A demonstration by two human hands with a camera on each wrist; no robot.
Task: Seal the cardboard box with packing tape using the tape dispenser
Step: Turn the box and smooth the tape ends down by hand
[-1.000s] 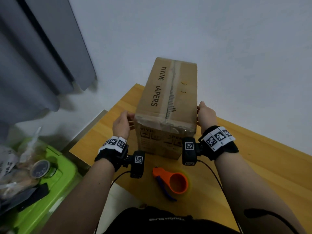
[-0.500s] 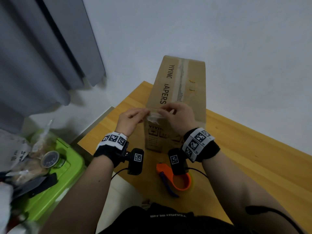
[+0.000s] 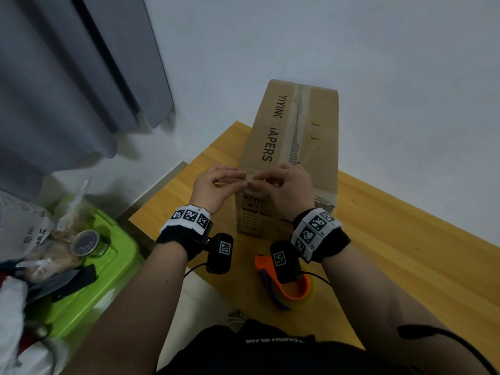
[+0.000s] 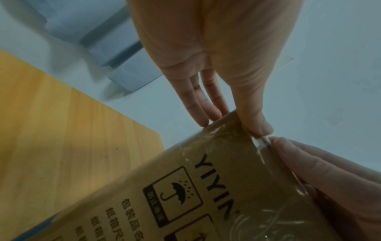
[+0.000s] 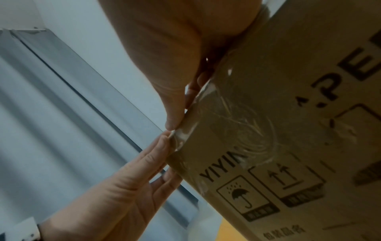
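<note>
The cardboard box (image 3: 289,158) stands on the bench (image 3: 392,239). At its near top corner the left hand (image 3: 213,185) and right hand (image 3: 286,190) pinch a loose tape end (image 4: 261,143): thin, sticky film, likely to tear or crumple. The tape dispenser (image 3: 297,290) lies untouched nearby.

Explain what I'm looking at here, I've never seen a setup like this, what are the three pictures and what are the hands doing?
A person wears three cameras: one on the head, one on each wrist. The head view looks down at a wooden table with a tall cardboard box standing on it. Nearer the person lies an orange tape dispenser, untouched. The left hand and right hand meet at the box's near top edge, both pinching a loose bit of clear tape. The two close-ups are the wrist views, looking along each hand's fingers. A green bin sits at left.
</note>
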